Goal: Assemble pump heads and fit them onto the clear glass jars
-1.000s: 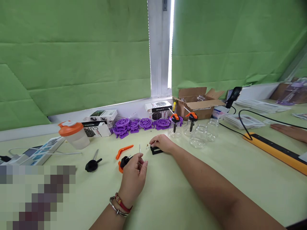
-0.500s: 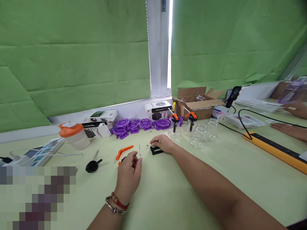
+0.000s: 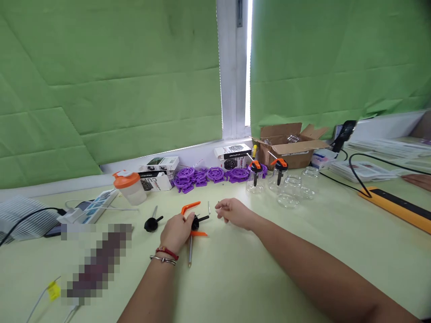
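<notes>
My left hand (image 3: 178,231) is closed on a round black lid part (image 3: 195,223) with a stubby arm that points right. Beyond that hand lies a bent orange handle (image 3: 191,206); another orange piece (image 3: 200,233) sticks out just below the lid part. A slim metal rod with a pointed tip (image 3: 190,253) rests beside the left wrist. My right hand (image 3: 234,213) has its fingers curled together above the table; what they hold, if anything, is too small to name. A short silver pin (image 3: 209,207) lies between the hands. A second black lid part (image 3: 151,224) sits to the left.
Purple plastic parts (image 3: 215,175) and printed boxes (image 3: 232,158) line the back. Glass jars (image 3: 289,193), two with black-and-orange lids, stand near a cardboard carton (image 3: 292,154). An orange-lidded shaker (image 3: 129,186) and power strip (image 3: 101,206) are left; another person's hand (image 3: 417,181) is far right.
My left hand has taken hold of the round black lid part. The black rectangular piece under my right hand no longer shows. The whole view has shifted to the left.
</notes>
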Available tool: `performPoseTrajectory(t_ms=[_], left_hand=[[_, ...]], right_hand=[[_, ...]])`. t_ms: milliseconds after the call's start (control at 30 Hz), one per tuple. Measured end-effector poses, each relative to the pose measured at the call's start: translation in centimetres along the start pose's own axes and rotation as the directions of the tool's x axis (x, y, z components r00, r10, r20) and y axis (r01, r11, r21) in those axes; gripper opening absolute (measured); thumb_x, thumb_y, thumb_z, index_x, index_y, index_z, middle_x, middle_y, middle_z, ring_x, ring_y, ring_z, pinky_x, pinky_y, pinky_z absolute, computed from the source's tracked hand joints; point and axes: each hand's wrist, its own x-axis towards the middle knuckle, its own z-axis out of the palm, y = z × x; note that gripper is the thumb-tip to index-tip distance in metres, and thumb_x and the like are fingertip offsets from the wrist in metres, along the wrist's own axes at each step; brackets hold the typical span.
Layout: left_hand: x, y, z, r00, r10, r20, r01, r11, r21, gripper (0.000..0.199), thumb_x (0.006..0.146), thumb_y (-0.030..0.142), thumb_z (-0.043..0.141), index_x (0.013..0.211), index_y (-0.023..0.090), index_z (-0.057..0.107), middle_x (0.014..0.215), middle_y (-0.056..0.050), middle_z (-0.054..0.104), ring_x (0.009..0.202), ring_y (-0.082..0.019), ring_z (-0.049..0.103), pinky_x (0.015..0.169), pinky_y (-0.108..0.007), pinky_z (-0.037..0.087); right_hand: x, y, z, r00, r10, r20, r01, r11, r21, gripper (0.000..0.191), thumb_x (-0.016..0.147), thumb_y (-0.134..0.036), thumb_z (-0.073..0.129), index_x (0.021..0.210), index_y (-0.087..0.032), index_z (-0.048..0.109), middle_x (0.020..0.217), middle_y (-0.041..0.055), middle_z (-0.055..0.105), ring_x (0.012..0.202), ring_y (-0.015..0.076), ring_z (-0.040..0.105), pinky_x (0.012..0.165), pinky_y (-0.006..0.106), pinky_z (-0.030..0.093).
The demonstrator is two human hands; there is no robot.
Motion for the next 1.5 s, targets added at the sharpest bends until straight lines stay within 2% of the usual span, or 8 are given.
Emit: performPoseTrajectory(t_ms=[133,267,367,667,800,933,1233,1500], left_hand=[[-0.6,0.6,1.5,0.99,0.138,-0.032,-0.141,0.983,-0.121,0.046,0.08,0.06,0.038,0.06,0.021,0.052,0.061,-0.006,0.06,0.056,-0.02,0.056,0.05,-0.028,0.034],[-1.4,1.2,2.4,0.974,0.226,-0.013,-0.219,0.93,-0.295,0.037,0.074,0.055,0.051,0.067,0.019,0.054,0.059,-0.002,0.056,0.055,-0.017,0.051,0.051,-0.028,0.034],[-1.9,1.7,2.4,0.947,0.317,0.059,-0.267,0.872,-0.41,0.031,0.065,0.043,0.065,0.078,0.017,0.055,0.067,0.0,0.057,0.062,-0.016,0.052,0.055,-0.027,0.038],[-2.1,2.2,1.6,0.888,0.458,-0.052,-0.4,0.71,-0.579,0.035,0.064,0.021,0.069,0.099,0.019,0.061,0.1,-0.006,0.059,0.094,-0.021,0.055,0.088,-0.038,0.043],[-1.9,2.1,2.5,0.912,0.405,-0.07,-0.344,0.659,-0.669,0.059,0.058,0.021,0.075,0.113,0.019,0.052,0.1,-0.006,0.059,0.09,-0.019,0.058,0.082,-0.036,0.046],[-2.2,2.4,2.3,0.914,0.404,-0.045,-0.333,0.682,-0.651,0.038,0.059,0.024,0.075,0.091,0.017,0.056,0.087,-0.003,0.06,0.078,-0.017,0.058,0.072,-0.032,0.047],[-2.8,2.6,0.1,0.793,0.603,0.086,-0.403,0.625,-0.669,0.022,0.068,0.027,0.068,0.089,0.019,0.065,0.087,-0.004,0.061,0.08,-0.017,0.055,0.074,-0.03,0.046],[-3.4,3.0,-0.3,0.665,0.722,0.192,-0.433,0.583,-0.688,0.023,0.07,0.029,0.07,0.092,0.021,0.069,0.092,-0.005,0.06,0.084,-0.017,0.054,0.076,-0.029,0.043]], right_hand=[[-2.1,-0.2,2.8,0.989,0.127,0.08,-0.14,0.973,0.185,0.046,0.085,-0.03,0.053,0.127,-0.014,0.043,0.07,0.0007,0.062,0.044,0.007,0.049,0.043,0.02,0.04],[-3.3,-0.1,4.5,0.99,0.119,0.074,-0.134,0.955,0.264,0.018,0.084,-0.023,0.053,0.098,-0.012,0.058,0.055,-0.0033,0.053,0.044,0.0074,0.048,0.042,0.019,0.04],[-3.7,0.0,5.0,0.989,0.134,0.064,-0.149,0.916,0.373,0.02,0.083,-0.019,0.052,0.101,-0.012,0.055,0.054,-0.0037,0.053,0.044,0.0085,0.05,0.045,0.021,0.043],[-3.6,-1.0,2.4,1.0,0.011,0.023,-0.016,0.97,0.243,0.02,0.075,-0.025,0.062,0.092,-0.015,0.064,0.068,-0.0006,0.057,0.058,0.0091,0.052,0.046,0.019,0.039],[-3.1,-0.6,1.4,1.0,0.027,-0.006,-0.024,0.951,0.307,0.019,0.066,-0.021,0.068,0.083,-0.013,0.063,0.06,-0.0036,0.055,0.051,0.0075,0.05,0.049,0.021,0.042],[-2.9,0.1,1.5,0.999,0.028,0.022,-0.034,0.913,0.407,0.032,0.061,-0.021,0.072,0.089,-0.013,0.058,0.058,-0.0055,0.055,0.048,0.008,0.051,0.048,0.023,0.042],[-3.7,-0.8,0.4,0.954,0.042,0.296,-0.184,0.864,0.469,0.021,0.068,-0.028,0.063,0.083,-0.013,0.062,0.054,-0.0045,0.052,0.041,0.0059,0.042,0.037,0.019,0.031],[-3.4,-0.7,0.4,0.946,0.194,0.259,-0.282,0.887,0.365,0.029,0.069,-0.037,0.067,0.062,-0.018,0.047,0.04,-0.0084,0.043,0.03,0.0023,0.025,0.032,0.017,0.014]])
